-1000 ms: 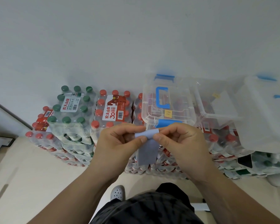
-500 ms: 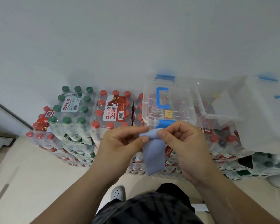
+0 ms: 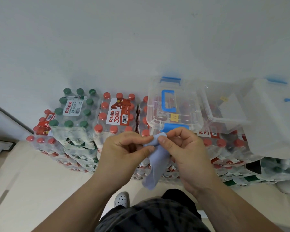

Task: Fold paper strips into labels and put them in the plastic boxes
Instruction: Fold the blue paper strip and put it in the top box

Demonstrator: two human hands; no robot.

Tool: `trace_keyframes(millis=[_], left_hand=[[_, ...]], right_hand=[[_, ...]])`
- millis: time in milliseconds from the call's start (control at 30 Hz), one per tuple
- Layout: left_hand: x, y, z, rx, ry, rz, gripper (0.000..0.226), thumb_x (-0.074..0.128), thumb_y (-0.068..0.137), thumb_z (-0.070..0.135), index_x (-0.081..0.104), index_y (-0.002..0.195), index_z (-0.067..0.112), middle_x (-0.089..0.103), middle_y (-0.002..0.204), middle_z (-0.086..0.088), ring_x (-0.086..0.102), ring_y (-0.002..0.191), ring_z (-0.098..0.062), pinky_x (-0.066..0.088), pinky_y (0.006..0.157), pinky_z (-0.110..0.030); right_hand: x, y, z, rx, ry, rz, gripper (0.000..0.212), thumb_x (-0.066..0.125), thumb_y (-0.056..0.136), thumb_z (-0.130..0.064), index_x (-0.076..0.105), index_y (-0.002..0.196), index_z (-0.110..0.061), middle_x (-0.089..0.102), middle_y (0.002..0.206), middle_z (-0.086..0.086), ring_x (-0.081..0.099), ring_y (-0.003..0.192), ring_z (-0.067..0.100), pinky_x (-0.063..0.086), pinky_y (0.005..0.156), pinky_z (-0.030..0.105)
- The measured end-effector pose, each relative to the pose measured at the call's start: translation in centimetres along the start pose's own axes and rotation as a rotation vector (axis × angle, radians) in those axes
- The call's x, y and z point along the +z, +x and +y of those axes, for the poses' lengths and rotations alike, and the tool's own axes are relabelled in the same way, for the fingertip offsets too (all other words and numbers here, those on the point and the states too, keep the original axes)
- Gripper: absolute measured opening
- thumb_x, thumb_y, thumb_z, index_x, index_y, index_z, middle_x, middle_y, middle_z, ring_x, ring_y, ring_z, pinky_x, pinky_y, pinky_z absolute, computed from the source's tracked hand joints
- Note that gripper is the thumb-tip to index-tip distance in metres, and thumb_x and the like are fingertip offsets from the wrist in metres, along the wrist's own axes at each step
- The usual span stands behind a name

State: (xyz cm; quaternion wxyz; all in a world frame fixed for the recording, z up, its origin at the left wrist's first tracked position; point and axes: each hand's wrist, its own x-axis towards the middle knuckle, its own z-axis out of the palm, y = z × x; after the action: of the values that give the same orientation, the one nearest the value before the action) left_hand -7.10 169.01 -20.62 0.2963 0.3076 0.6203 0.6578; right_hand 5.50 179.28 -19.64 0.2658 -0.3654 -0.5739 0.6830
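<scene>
A pale blue paper strip hangs down between my hands, its top end bent over. My left hand pinches the top edge from the left and my right hand pinches it from the right, thumb on the fold. Just behind my hands, a clear plastic box with a blue handle and blue latches stands shut on packs of bottles; a small yellow label shows inside it. To its right an open clear box holds a yellow label, with its lid leaning further right.
Shrink-wrapped packs of water bottles are stacked along the white wall: green-capped ones at left, red-capped ones in the middle and under the boxes. My dark shorts and a white shoe show below, on a beige floor.
The strip hangs longer and twists to the lower left. Its top end has been bent over between my thumbs, and my hands have shifted slightly right and closer to the shut box.
</scene>
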Motion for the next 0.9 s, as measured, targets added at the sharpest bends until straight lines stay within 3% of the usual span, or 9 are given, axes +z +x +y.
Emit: trace_keyframes(millis=[167,233,333,433,533,633,733,800,900], left_hand=[[-0.23,-0.07,-0.18,-0.010,-0.006,-0.025,0.027,0.079,0.071,-0.009,0.080,0.081,0.016,0.072,0.083,-0.013,0.064,0.079,-0.043,0.057,0.073,-0.050],[-0.29,-0.11,0.21,-0.024,-0.023,-0.039,0.026,0.080,0.069,0.003,0.081,0.085,0.024,0.072,0.085,-0.012,0.064,0.074,-0.037,0.058,0.071,-0.040],[-0.11,-0.22,0.76,-0.093,-0.084,-0.039,0.034,0.075,0.069,0.019,0.077,0.101,0.031,0.075,0.088,-0.005,0.068,0.074,-0.019,0.058,0.071,-0.026],[0.24,-0.09,0.67,-0.123,-0.044,-0.020,0.026,0.073,0.080,0.008,0.076,0.101,0.023,0.077,0.092,-0.002,0.070,0.077,-0.017,0.056,0.069,-0.020],[0.43,0.11,0.48,-0.158,-0.037,-0.006,0.023,0.071,0.084,0.001,0.076,0.100,0.016,0.078,0.091,-0.003,0.072,0.083,-0.018,0.055,0.069,-0.019],[0.26,0.12,0.16,-0.164,-0.038,0.018,0.023,0.072,0.083,0.000,0.078,0.098,0.016,0.078,0.089,-0.009,0.072,0.087,-0.028,0.060,0.072,-0.027],[0.13,0.15,-0.13,-0.132,-0.018,0.009,0.029,0.073,0.082,-0.002,0.080,0.094,0.024,0.076,0.091,-0.015,0.069,0.093,-0.041,0.060,0.083,-0.048],[0.11,0.22,-0.21,-0.122,-0.008,0.007,0.035,0.073,0.081,-0.006,0.080,0.092,0.027,0.075,0.093,-0.017,0.067,0.092,-0.043,0.059,0.083,-0.049],[0.07,0.22,-0.14,-0.122,-0.034,0.005,0.037,0.072,0.079,-0.011,0.080,0.092,0.023,0.073,0.093,-0.021,0.065,0.090,-0.044,0.059,0.079,-0.044]], right_hand=[[-0.03,0.00,0.05,-0.028,-0.025,0.026,0.007,0.076,0.067,-0.032,0.070,0.069,-0.028,0.076,0.082,0.007,0.073,0.081,0.019,0.061,0.077,0.036],[-0.13,0.02,0.06,-0.016,0.033,0.016,0.007,0.076,0.069,-0.028,0.069,0.070,-0.026,0.076,0.086,0.010,0.074,0.086,0.025,0.062,0.082,0.042],[-0.16,0.16,0.10,-0.004,0.083,0.015,0.008,0.073,0.079,-0.017,0.065,0.078,-0.019,0.078,0.091,0.006,0.075,0.088,0.021,0.060,0.079,0.035],[-0.04,0.05,0.34,-0.013,0.040,0.021,0.013,0.069,0.089,-0.006,0.062,0.083,-0.015,0.077,0.091,0.009,0.075,0.089,0.023,0.061,0.082,0.034],[0.03,-0.18,0.65,-0.026,-0.021,0.040,0.012,0.071,0.089,-0.008,0.063,0.082,-0.014,0.075,0.089,0.013,0.072,0.093,0.035,0.059,0.084,0.043],[-0.18,-0.13,0.47,-0.051,-0.086,0.042,0.012,0.073,0.087,-0.017,0.065,0.078,-0.015,0.074,0.085,0.012,0.072,0.083,0.030,0.059,0.076,0.041],[-0.34,0.08,0.42,-0.052,-0.143,0.039,0.016,0.070,0.090,-0.023,0.067,0.074,-0.019,0.073,0.082,0.013,0.072,0.079,0.028,0.061,0.072,0.041],[-0.41,0.21,0.60,-0.050,-0.174,0.042,0.017,0.071,0.091,-0.022,0.067,0.074,-0.019,0.073,0.081,0.012,0.071,0.081,0.030,0.060,0.073,0.045],[-0.53,0.24,0.60,-0.074,-0.186,0.042,0.021,0.073,0.090,-0.018,0.066,0.070,-0.021,0.069,0.071,0.003,0.065,0.067,0.014,0.053,0.062,0.030]])
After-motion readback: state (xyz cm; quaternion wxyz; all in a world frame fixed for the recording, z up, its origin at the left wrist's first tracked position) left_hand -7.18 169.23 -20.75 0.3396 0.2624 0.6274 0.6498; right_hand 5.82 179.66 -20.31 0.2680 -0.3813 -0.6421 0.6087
